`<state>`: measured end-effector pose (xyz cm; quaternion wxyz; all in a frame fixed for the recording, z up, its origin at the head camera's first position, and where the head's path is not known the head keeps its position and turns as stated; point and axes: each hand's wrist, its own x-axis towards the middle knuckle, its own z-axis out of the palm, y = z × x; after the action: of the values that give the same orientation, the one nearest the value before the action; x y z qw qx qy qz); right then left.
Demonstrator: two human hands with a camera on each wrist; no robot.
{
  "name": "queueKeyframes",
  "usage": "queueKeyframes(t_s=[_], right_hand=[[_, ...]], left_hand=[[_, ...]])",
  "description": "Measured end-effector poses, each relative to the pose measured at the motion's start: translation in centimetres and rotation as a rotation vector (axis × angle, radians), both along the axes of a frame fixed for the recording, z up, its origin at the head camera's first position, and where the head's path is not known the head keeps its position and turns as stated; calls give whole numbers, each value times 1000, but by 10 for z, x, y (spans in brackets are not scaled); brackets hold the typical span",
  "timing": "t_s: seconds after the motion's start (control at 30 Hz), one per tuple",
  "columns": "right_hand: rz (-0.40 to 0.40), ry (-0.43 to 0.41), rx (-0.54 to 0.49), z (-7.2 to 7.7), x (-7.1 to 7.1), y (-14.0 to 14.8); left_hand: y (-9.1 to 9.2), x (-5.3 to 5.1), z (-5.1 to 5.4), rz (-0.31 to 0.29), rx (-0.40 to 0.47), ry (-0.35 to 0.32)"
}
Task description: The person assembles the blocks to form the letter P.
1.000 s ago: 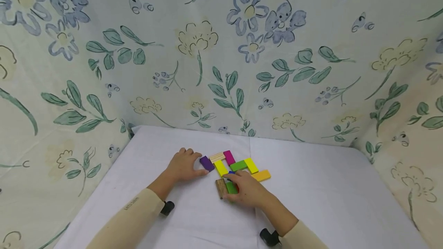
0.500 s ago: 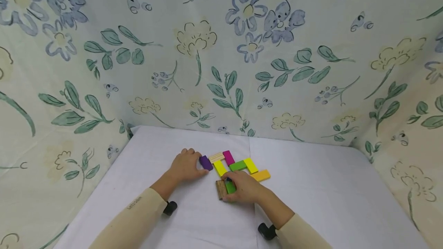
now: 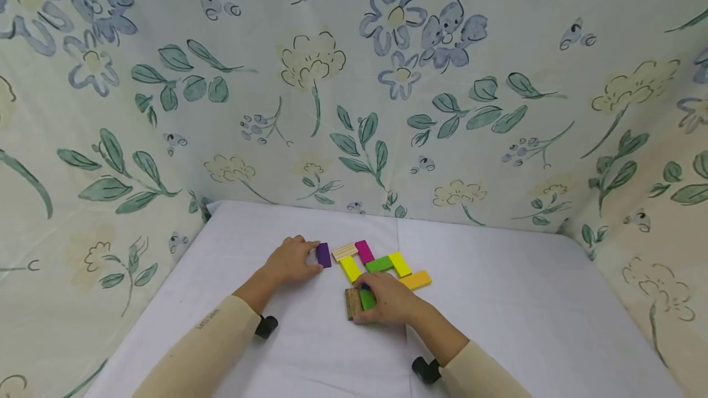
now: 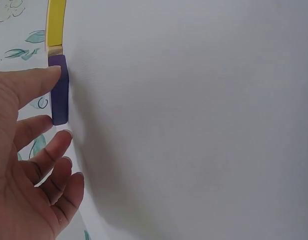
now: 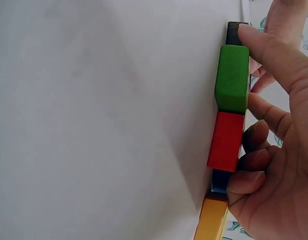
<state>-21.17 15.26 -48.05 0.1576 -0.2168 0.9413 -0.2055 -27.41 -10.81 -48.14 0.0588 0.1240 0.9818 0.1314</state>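
Head view: my left fingers (image 3: 308,245) pinch purple block (image 3: 324,255) endwise, right fingers (image 3: 372,278) curl round brown block (image 3: 352,304). Probably light, stiff; ends look best grip.

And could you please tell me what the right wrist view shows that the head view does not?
Only the right wrist view shows the red block, apparently hidden behind the right hand in the head view. Only the head view shows the magenta block and the left sleeve. Both share the right hand, the green block beside the brown block, the orange block and the white surface.
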Motion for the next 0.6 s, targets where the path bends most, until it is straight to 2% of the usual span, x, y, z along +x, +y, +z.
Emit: queueKeyframes(t_s=[0.43,0.6], right_hand=[[0,39,10,-5,0,1],[5,48,19,-4,1,0]], left_hand=[[3,-14,-6,25,118,-103],[9,-22,-8,9,126,-124]])
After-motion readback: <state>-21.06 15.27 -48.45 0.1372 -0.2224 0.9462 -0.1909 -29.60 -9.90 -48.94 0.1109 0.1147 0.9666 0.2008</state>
